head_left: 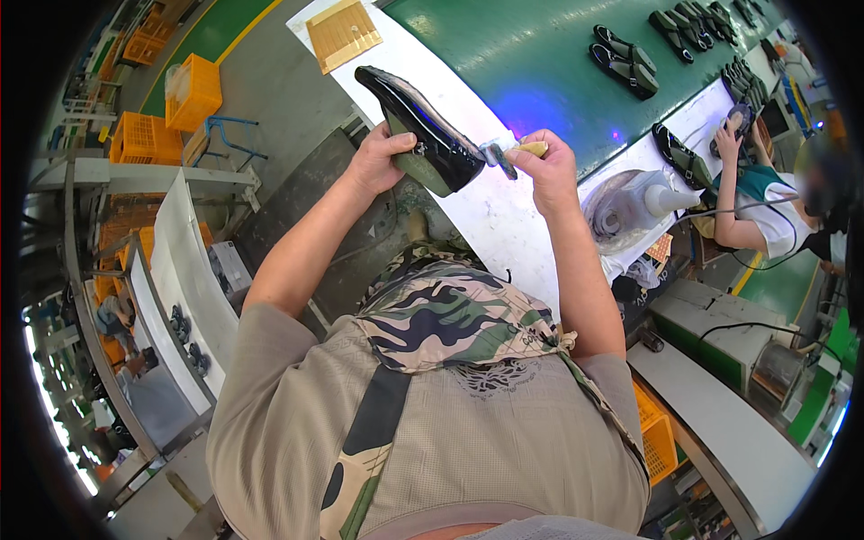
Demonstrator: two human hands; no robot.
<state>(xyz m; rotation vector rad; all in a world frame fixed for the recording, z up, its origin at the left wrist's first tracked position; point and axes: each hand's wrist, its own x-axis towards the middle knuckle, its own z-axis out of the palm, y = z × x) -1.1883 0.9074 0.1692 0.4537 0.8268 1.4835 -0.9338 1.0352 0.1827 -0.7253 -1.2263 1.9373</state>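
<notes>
Though small, apron lettering (531,340) below hands (380,160)

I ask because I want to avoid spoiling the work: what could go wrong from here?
1. The glossy black shoe with a dull green underside is held off the table by the left fingers alone, so it might slip.
2. The small yellow-handled tool in the right fingers is right at one end of the shoe; a slip could mark its shiny surface.
3. The right forearm might knock the translucent plastic bottle beside it.
</notes>
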